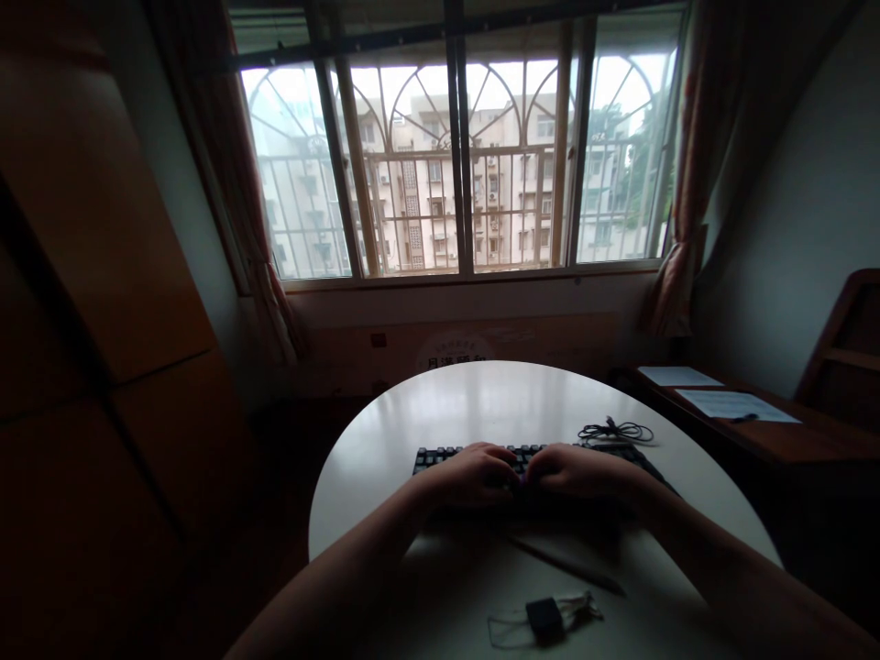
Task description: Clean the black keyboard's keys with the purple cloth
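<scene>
A black keyboard [440, 454] lies across the round white table, its middle covered by my hands. My left hand [478, 472] rests over its centre with the fingers curled and the thumb drawn in. Close beside it, my right hand [570, 469] is closed too, thumb and forefinger together. A small purplish spot shows between the two hands; what the fingers hold there is too dark and small to make out. Nearer to me lie a long thin pointed tool [567, 564] and a black block with wire loops [544, 620], which looks like a keycap puller.
A coiled black cable [615, 431] sits behind the keyboard's right end on the white table [371, 458]. To the right, a low wooden table [825, 440] carries paper sheets [739, 405] and a small dark object. A barred window [460, 174] is ahead, a wooden cabinet [89, 211] at left.
</scene>
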### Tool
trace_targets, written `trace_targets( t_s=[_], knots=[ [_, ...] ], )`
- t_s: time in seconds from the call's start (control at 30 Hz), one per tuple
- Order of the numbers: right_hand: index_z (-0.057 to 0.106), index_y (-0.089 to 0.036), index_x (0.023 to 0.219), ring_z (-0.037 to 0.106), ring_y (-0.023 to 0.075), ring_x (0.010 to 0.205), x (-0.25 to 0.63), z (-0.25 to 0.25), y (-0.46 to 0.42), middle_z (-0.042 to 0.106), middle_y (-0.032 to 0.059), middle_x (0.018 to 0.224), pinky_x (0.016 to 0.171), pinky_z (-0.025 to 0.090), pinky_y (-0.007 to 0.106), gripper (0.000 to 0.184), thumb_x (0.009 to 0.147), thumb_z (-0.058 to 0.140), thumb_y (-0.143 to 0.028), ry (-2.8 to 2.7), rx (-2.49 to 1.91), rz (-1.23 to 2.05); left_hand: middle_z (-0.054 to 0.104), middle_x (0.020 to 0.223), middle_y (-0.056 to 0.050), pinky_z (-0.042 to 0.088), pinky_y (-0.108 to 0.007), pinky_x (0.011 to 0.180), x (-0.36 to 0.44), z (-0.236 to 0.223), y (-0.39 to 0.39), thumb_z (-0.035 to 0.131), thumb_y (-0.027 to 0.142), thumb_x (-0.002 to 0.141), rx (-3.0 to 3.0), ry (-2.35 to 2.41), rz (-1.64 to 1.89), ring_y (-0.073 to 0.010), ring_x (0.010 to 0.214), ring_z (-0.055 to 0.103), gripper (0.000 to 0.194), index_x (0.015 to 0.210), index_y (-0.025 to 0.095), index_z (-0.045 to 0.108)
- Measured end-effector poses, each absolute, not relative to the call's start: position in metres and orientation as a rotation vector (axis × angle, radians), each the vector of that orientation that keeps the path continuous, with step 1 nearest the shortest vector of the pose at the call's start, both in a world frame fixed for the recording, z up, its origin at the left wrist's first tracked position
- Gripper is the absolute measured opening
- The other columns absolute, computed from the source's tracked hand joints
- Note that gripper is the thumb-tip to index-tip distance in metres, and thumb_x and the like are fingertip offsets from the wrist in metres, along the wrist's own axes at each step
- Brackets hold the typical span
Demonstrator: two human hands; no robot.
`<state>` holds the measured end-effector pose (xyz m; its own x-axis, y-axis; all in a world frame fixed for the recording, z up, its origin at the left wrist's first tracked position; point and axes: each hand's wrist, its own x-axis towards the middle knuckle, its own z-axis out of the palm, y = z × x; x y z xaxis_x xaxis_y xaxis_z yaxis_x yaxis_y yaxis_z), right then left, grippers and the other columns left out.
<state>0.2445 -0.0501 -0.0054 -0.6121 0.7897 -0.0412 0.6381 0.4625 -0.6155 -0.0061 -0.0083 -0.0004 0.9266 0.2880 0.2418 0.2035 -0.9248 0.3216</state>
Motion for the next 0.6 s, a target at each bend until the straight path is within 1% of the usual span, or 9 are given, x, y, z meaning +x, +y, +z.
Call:
trace_targets(
  t_s=[0.13, 0.4, 0.6],
  knots=[
    [0.075, -0.019, 0.107, 0.067, 0.0193, 0.084, 0.2443, -0.0050, -0.0497, 0.075, 0.0038, 0.099, 0.077, 0.049, 0.026, 0.032, 0.082, 0.054, -0.023, -2.467, -1.211, 0.891, 0.061, 0.133, -0.008, 0.043, -0.038, 0.105, -0.0063, 0.0022, -0.0102, 0.073, 0.024, 0.082, 2.784, 0.369, 0.406, -0.0279, 0.121, 0.058, 0.030, 0.112, 0.025, 0.073],
    [0.075, -0.018, 0.105, 0.066, 0.0183, 0.080, 0.2446, -0.0050, -0.0494, 0.075, 0.0037, 0.095, 0.071, 0.048, 0.024, 0.032, 0.081, 0.053, -0.021, -2.468, -1.231, 0.899, 0.061, 0.133, -0.007, 0.042, -0.039, 0.106, -0.0068, -0.0007, -0.0078, 0.073, 0.026, 0.083, 2.792, 0.379, 0.392, -0.0281, 0.123, 0.056, 0.030, 0.113, 0.026, 0.072],
    [0.075, -0.018, 0.107, 0.066, 0.0191, 0.083, 0.2456, -0.0076, -0.0474, 0.075, 0.0041, 0.097, 0.075, 0.049, 0.025, 0.033, 0.081, 0.055, -0.022, -2.466, -1.212, 0.900, 0.061, 0.133, -0.009, 0.042, -0.039, 0.106, -0.0063, -0.0010, -0.0076, 0.073, 0.026, 0.083, 2.785, 0.355, 0.405, -0.0279, 0.121, 0.057, 0.029, 0.112, 0.024, 0.073]
  ],
)
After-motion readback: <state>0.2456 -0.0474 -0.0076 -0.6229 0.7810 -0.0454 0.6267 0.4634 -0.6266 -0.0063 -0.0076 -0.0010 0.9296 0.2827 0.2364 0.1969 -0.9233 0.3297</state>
